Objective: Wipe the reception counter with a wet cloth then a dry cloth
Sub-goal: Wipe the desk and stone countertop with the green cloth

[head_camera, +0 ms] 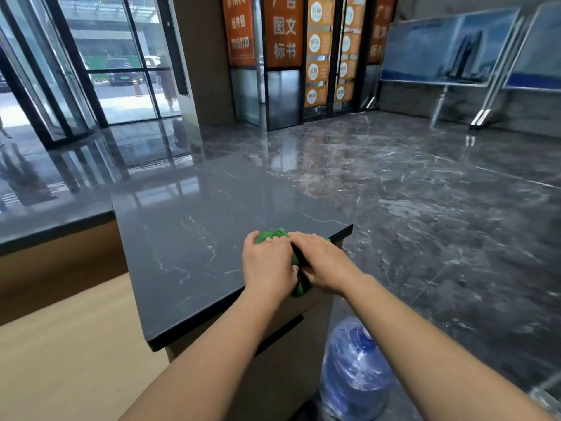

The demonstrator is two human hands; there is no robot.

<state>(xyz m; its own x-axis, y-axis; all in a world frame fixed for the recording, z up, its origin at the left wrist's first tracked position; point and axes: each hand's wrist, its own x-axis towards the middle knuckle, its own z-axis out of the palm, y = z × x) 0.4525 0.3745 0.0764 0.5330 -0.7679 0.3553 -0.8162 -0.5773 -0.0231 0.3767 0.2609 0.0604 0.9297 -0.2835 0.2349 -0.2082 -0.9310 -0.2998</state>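
Note:
The reception counter (pixel 188 238) has a glossy dark grey marble top with white veins. A green cloth (pixel 274 233) lies bunched at the counter's right edge, near the far right corner. My left hand (pixel 267 262) presses on the cloth's left part, fingers curled over it. My right hand (pixel 321 262) lies flat on its right part, at the counter's edge. A strip of the cloth (pixel 302 287) hangs down over the edge between my wrists. Most of the cloth is hidden under my hands.
A blue water jug (pixel 355 372) wrapped in plastic stands on the floor below the counter's right side. A lower wooden desk surface (pixel 69 344) lies to the left. A second dark counter section (pixel 54 205) runs off to the left. Polished marble floor (pixel 425 192) spreads beyond.

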